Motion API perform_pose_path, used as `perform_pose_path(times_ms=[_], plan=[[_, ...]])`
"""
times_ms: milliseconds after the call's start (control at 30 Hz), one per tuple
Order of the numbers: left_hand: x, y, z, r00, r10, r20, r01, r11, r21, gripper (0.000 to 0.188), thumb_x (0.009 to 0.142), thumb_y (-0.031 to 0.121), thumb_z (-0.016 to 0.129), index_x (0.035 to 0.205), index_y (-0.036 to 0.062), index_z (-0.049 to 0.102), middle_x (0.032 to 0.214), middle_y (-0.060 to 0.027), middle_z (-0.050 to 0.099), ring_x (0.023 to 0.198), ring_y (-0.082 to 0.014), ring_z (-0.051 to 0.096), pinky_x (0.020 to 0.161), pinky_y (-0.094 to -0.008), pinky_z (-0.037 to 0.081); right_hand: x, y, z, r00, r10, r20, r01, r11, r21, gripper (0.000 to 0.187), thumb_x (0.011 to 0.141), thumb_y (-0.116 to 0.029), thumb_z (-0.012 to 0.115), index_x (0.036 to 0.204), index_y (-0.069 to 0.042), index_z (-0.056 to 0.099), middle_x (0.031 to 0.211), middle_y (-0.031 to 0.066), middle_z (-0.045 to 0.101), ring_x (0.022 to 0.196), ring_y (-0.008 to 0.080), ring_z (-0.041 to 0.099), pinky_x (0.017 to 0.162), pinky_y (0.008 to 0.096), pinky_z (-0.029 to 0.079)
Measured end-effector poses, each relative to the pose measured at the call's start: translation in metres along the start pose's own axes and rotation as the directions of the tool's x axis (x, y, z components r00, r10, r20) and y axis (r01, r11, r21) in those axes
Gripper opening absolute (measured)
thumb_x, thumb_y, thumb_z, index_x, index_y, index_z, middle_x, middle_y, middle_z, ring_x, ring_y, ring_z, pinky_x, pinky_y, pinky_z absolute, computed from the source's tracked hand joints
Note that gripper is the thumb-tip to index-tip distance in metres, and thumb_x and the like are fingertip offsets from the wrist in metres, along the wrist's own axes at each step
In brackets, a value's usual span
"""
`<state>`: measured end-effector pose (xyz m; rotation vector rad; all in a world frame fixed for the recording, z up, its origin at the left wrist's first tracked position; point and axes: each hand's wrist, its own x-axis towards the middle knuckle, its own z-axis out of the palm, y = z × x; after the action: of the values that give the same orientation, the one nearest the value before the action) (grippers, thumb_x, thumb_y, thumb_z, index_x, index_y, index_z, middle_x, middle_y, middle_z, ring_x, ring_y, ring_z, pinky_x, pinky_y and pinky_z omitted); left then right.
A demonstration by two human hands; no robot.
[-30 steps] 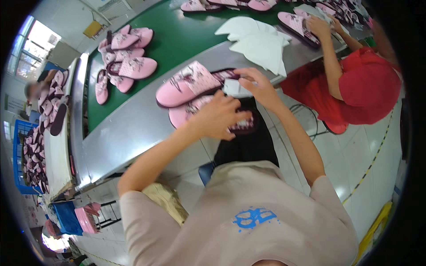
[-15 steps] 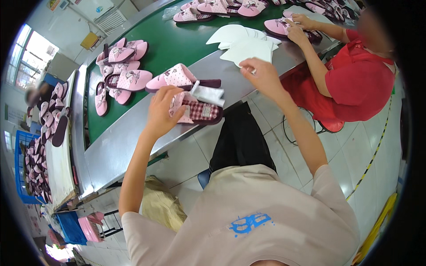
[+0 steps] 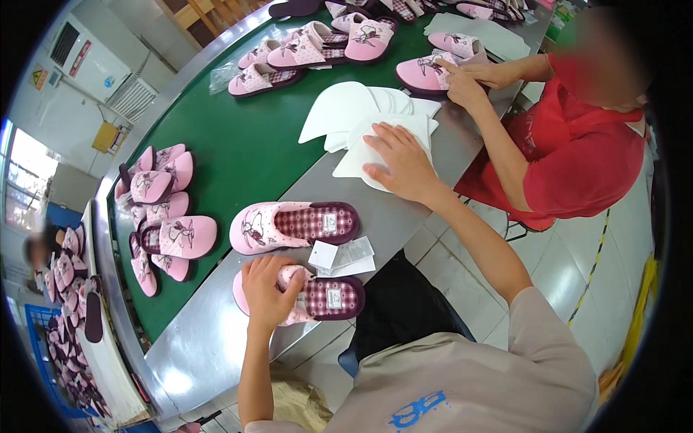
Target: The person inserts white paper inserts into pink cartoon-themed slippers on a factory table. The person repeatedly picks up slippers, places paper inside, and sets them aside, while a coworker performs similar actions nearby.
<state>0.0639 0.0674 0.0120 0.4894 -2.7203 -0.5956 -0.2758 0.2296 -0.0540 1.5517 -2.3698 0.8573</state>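
Two pink slippers lie side by side on the metal edge of the table in front of me. Over the toe of the nearer slipper (image 3: 333, 297) my left hand (image 3: 268, 290) is curled, thumb and fingers gripping its upper. The farther slipper (image 3: 263, 227), with a printed cartoon figure and checked lining, lies free just beyond. Between the two are a white tag (image 3: 323, 255) and a clear plastic packet (image 3: 350, 257). My right hand (image 3: 401, 164) rests with fingers spread on the top sheet of a fanned stack of white shaped card inserts (image 3: 339, 108).
Pink slippers (image 3: 162, 224) are piled on the green belt (image 3: 245, 155) at left, and more slippers (image 3: 310, 47) sit at the back. To the right, a co-worker in red (image 3: 570, 159) handles another slipper (image 3: 424, 74). A blue crate (image 3: 36, 325) stands far left.
My right hand has moved down onto the white inserts, its fingers now spread. The farther slipper, tilted before, now lies flat. My left hand stays on the nearer slipper while the view has shifted.
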Motion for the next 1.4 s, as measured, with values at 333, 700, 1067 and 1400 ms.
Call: perform_pose_path(times_ms=[333,700,1067,1400], plan=[[-0.039,0.002,0.002,0.965,-0.09,-0.244,0.092,0.996,-0.003,0.048,0.096,0.035,0.06,0.131,0.0029,0.066,0.127,-0.0172,0.067,0.127,-0.0356,0.058,0.122,-0.0533,0.027,0.006,-0.015,-0.002,0.99,0.137,0.046,-0.126,0.975,-0.183,0.093,0.088,-0.067,0.068,0.157,-0.008,0.048,0.166,0.0227,0.04,0.158,0.0425,0.03,0.126,0.0689,0.012],[-0.054,0.02,0.02,0.893,0.009,-0.45,0.034,0.996,0.087,0.03,0.096,0.027,0.059,0.112,0.004,0.07,0.106,-0.0127,0.069,0.107,-0.0338,0.063,0.11,-0.0472,0.038,0.058,-0.053,-0.041,0.913,0.234,0.335,-0.099,0.922,-0.375,0.08,0.092,-0.067,0.061,0.146,-0.007,0.06,0.146,0.0282,0.057,0.135,0.0458,0.055,0.101,0.0615,0.05],[-0.032,0.024,0.046,0.836,0.047,-0.547,-0.037,0.999,0.029,0.027,0.097,0.026,0.063,0.112,0.0058,0.073,0.108,-0.0119,0.072,0.109,-0.0332,0.064,0.11,-0.0481,0.038,0.052,-0.064,-0.115,0.995,-0.058,-0.078,0.021,0.911,-0.412,0.031,0.102,-0.018,0.055,0.129,-0.01,0.066,0.1,0.0177,0.075,0.083,0.04,0.076,0.067,0.0546,0.06],[-0.058,0.083,0.001,0.854,-0.063,-0.517,-0.405,0.543,-0.735,0.127,0.081,0.072,0.08,0.167,-0.0014,0.023,0.165,-0.0213,0.038,0.15,-0.0363,0.044,0.125,-0.0478,0.031,-0.042,-0.18,-0.13,0.983,0.179,0.032,-0.104,0.408,0.907,0.044,0.114,-0.039,0.055,0.128,0.001,0.063,0.101,-0.0006,0.07,0.085,0.0066,0.064,0.073,0.0285,0.054]])
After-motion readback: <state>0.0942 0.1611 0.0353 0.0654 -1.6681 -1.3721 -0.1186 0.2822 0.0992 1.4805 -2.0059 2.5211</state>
